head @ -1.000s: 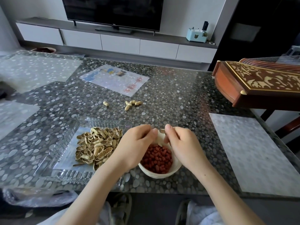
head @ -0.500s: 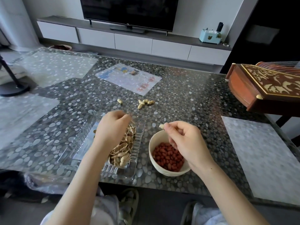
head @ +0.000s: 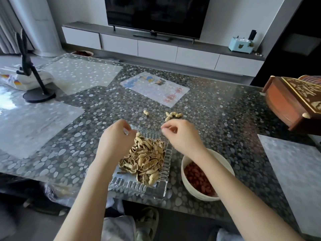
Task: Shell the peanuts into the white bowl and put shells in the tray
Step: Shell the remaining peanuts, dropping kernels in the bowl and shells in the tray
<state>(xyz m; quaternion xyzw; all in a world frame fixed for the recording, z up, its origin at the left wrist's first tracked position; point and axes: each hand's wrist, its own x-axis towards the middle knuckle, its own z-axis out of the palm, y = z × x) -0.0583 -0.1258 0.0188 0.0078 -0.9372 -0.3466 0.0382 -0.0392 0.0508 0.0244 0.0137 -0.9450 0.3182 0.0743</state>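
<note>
A clear glass tray (head: 139, 188) near the table's front edge holds a heap of empty peanut shells (head: 145, 159). To its right stands the white bowl (head: 224, 160) with red peanut kernels (head: 196, 178). My left hand (head: 118, 138) hovers over the tray's far left part, fingers loosely curled and blurred, with nothing seen in them. My right hand (head: 180, 134) is above the tray's far right corner and pinches a small pale shell piece at its fingertips. Unshelled peanuts (head: 171, 115) lie just beyond the hands, and a single one (head: 146, 112) lies to their left.
A carved wooden instrument (head: 291, 105) juts over the table's right side. A black stand with a round base (head: 39, 97) is at far left. A printed sheet (head: 154, 88) lies further back and a frosted mat (head: 295, 171) at right.
My right hand has moved left from above the bowl to over the tray, still pinching the shell piece. My left hand stays over the tray. The view has shifted left.
</note>
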